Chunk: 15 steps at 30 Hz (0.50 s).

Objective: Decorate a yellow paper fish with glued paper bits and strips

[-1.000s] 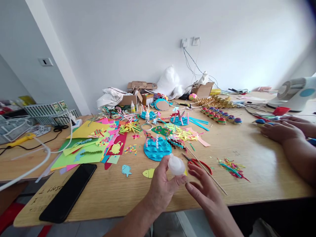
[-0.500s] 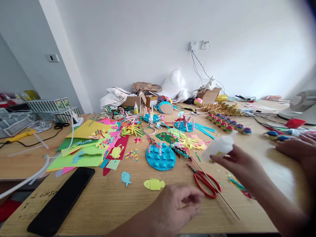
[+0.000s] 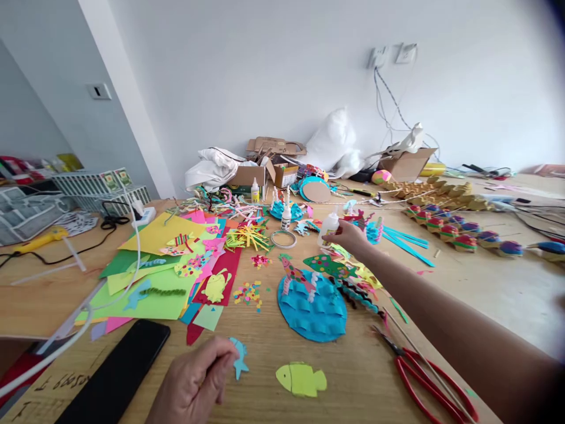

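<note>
My right hand (image 3: 351, 237) reaches forward over the table and grips a clear glue bottle (image 3: 327, 228), which stands roughly upright behind the green spotted paper fish (image 3: 331, 266). At the front, my left hand (image 3: 194, 380) has its fingers curled together. Its fingertips overlap the left edge of a small blue paper fish (image 3: 240, 360); whether they pinch it I cannot tell. A yellow-green paper fish (image 3: 302, 378) lies flat to its right. Behind these is a round blue base (image 3: 313, 309) with a spotted paper fish (image 3: 296, 274) on twisted pink and white posts.
Red-handled scissors (image 3: 424, 377) and a thin wooden stick (image 3: 435, 365) lie under my right forearm. A black phone (image 3: 115, 374) and coloured paper sheets (image 3: 154, 300) are on the left. A white glue bottle (image 3: 286, 218) and a tape ring (image 3: 283, 238) stand farther back. Painted egg-carton pieces (image 3: 463, 232) line the right.
My right hand has carried the glue bottle leftward and away from me. The left hand has moved left to the blue fish, its fingers curling closed. The view has shifted.
</note>
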Available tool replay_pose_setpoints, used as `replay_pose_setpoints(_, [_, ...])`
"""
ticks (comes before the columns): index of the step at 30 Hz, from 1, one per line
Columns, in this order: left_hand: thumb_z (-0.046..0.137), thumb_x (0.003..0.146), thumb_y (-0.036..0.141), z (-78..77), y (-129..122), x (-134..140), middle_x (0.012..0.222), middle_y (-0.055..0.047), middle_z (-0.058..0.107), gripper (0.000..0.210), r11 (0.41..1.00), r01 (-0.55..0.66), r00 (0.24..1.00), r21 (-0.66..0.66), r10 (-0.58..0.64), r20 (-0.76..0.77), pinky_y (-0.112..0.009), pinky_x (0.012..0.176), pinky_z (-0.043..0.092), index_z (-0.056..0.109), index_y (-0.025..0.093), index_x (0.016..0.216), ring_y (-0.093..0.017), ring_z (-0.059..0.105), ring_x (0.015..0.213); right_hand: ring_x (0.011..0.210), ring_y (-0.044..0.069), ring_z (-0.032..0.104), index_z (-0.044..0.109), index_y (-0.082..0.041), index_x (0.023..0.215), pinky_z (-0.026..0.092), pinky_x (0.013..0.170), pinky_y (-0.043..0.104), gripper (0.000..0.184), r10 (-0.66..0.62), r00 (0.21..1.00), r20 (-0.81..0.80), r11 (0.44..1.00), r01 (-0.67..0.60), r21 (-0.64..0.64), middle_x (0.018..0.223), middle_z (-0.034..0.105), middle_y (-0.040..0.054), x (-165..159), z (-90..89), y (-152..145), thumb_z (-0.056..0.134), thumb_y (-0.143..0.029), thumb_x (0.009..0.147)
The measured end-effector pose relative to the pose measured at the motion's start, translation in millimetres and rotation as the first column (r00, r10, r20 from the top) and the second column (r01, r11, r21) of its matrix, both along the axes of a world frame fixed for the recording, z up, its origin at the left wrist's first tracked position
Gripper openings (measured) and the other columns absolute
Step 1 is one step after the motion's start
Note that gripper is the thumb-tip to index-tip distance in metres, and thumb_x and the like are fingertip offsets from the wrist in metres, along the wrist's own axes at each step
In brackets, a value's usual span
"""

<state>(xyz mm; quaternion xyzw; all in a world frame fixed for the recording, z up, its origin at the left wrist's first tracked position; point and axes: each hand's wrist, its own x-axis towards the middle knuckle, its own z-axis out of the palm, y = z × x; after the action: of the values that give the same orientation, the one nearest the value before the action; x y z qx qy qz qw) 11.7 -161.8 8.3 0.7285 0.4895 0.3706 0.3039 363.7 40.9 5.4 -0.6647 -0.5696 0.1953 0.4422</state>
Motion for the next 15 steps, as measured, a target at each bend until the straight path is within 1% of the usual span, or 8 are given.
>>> replay_pose_setpoints(2, [0.038, 0.084, 0.036, -1.5, 0, -6, 0.049, 0.005, 0.049, 0.024, 0.994, -0.108, 0.990, -0.019, 0.109, 0.087, -0.018, 0.046, 0.041, 0.059, 0.026, 0.088, -0.010, 0.048, 0.045, 0.063, 0.020, 0.059, 0.060, -0.017, 0.066, 0.043, 0.060, 0.030, 0.026, -0.006, 0.998, 0.063, 0.999, 0.009, -0.035, 0.060, 0.063, 0.0008, -3, -9.1, 16, 0.076, -0.022, 0.044])
replay_pose_setpoints(4, [0.040, 0.083, 0.036, -0.9, 2, -11, 0.058, 0.003, 0.055, 0.023, 0.991, -0.136, 0.985, -0.003, 0.135, 0.107, -0.018, 0.050, 0.044, 0.060, 0.026, 0.091, -0.010, 0.052, 0.051, 0.064, 0.021, 0.059, 0.060, -0.017, 0.067, 0.042, 0.060, 0.030, 0.026, -0.004, 0.993, 0.118, 0.998, 0.012, -0.063, 0.061, 0.063, 0.0015, -5, -17.2, 27, 0.075, -0.022, 0.046])
replay_pose_setpoints(6, [0.044, 0.082, 0.034, 1.8, 5, -17, 0.064, 0.001, 0.058, 0.020, 0.993, -0.116, 0.992, 0.023, 0.114, 0.058, -0.017, 0.053, 0.046, 0.061, 0.025, 0.087, -0.011, 0.055, 0.055, 0.065, 0.020, 0.059, 0.061, -0.018, 0.071, 0.042, 0.060, 0.030, 0.027, 0.004, 0.987, 0.158, 0.997, 0.009, -0.082, 0.064, 0.064, 0.0020, -7, -24.1, 36, 0.074, -0.023, 0.048])
replay_pose_setpoints(9, [0.045, 0.081, 0.029, 8.4, 10, -23, 0.067, 0.000, 0.060, 0.017, 0.993, -0.084, 0.996, 0.078, 0.086, -0.026, -0.017, 0.055, 0.048, 0.060, 0.024, 0.085, -0.011, 0.057, 0.059, 0.067, 0.021, 0.059, 0.062, -0.017, 0.075, 0.042, 0.061, 0.030, 0.028, 0.004, 0.980, 0.198, 0.995, 0.015, -0.096, 0.066, 0.065, 0.0029, -8, -30.9, 44, 0.073, -0.027, 0.051])
replay_pose_setpoints(12, [0.045, 0.080, 0.025, 16.7, 15, -24, 0.068, 0.001, 0.061, 0.016, 0.990, -0.073, 0.993, 0.118, 0.083, -0.081, -0.016, 0.054, 0.048, 0.060, 0.023, 0.084, -0.011, 0.057, 0.058, 0.068, 0.021, 0.059, 0.062, -0.017, 0.074, 0.042, 0.061, 0.030, 0.028, 0.007, 0.977, 0.211, 0.995, 0.014, -0.097, 0.066, 0.065, 0.0031, -9, -33.6, 46, 0.074, -0.026, 0.050])
replay_pose_setpoints(15, [0.047, 0.078, 0.024, 25.5, 18, -23, 0.071, 0.000, 0.063, 0.015, 0.985, -0.027, 0.984, 0.169, 0.057, -0.171, -0.017, 0.057, 0.048, 0.061, 0.023, 0.082, -0.011, 0.059, 0.061, 0.068, 0.021, 0.060, 0.063, -0.017, 0.075, 0.043, 0.061, 0.029, 0.031, 0.021, 0.980, 0.200, 0.997, -0.006, -0.076, 0.067, 0.066, 0.0030, -4, -32.4, 41, 0.075, -0.021, 0.047])
